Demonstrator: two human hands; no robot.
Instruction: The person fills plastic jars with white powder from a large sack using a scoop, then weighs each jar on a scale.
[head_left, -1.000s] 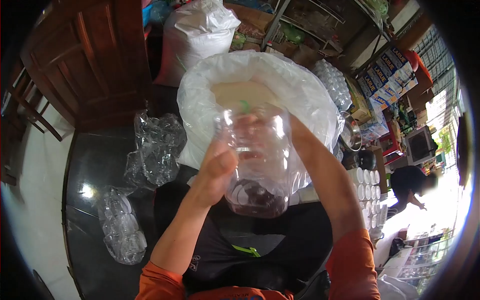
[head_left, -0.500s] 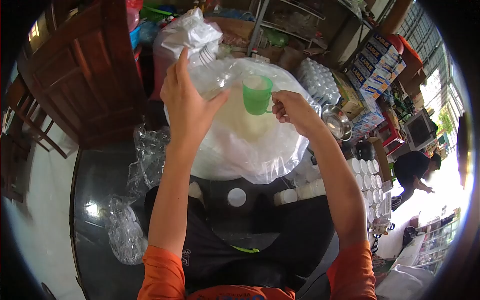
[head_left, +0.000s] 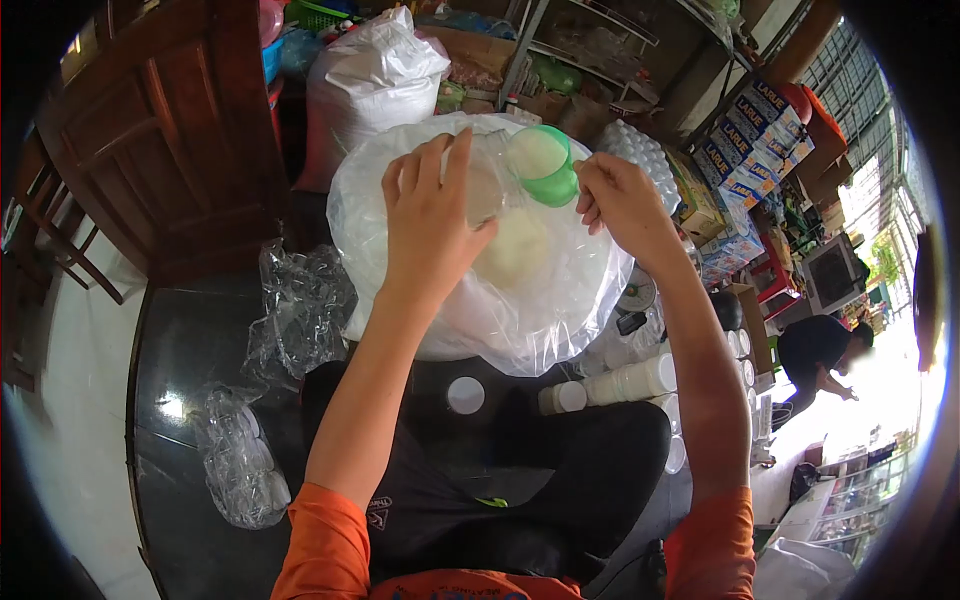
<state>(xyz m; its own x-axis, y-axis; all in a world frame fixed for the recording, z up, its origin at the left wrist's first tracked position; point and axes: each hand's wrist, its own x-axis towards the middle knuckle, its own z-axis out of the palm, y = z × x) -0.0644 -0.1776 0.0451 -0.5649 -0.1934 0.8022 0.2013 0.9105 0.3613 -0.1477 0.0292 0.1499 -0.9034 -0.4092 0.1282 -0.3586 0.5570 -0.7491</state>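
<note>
My left hand (head_left: 430, 215) is wrapped round a clear plastic jar (head_left: 487, 180), its fingers partly hiding the near side. From the right, a green plastic cup (head_left: 552, 188) leans with its mouth against the jar's opening, and whitish contents show inside the cup. My right hand (head_left: 622, 205) pinches that cup by its handle. Below both hands a wide, round container lined with clear plastic sheet (head_left: 560, 325) holds a pale, loose heap (head_left: 515, 258). A white round lid (head_left: 466, 395) lies on the dark floor between my legs.
Rows of white lidded tubs (head_left: 630, 380) lie by my right knee. Crumpled clear plastic (head_left: 295, 305) and a wrapped pack (head_left: 240, 465) are on the left. Behind stand a white sack (head_left: 375, 85) and stacked blue boxes (head_left: 745, 135). Another person (head_left: 815, 350) bends at far right.
The green cup has gone from upright to tipped leftward against the jar. My left hand has moved right and lower with the jar, and my right hand slightly right.
</note>
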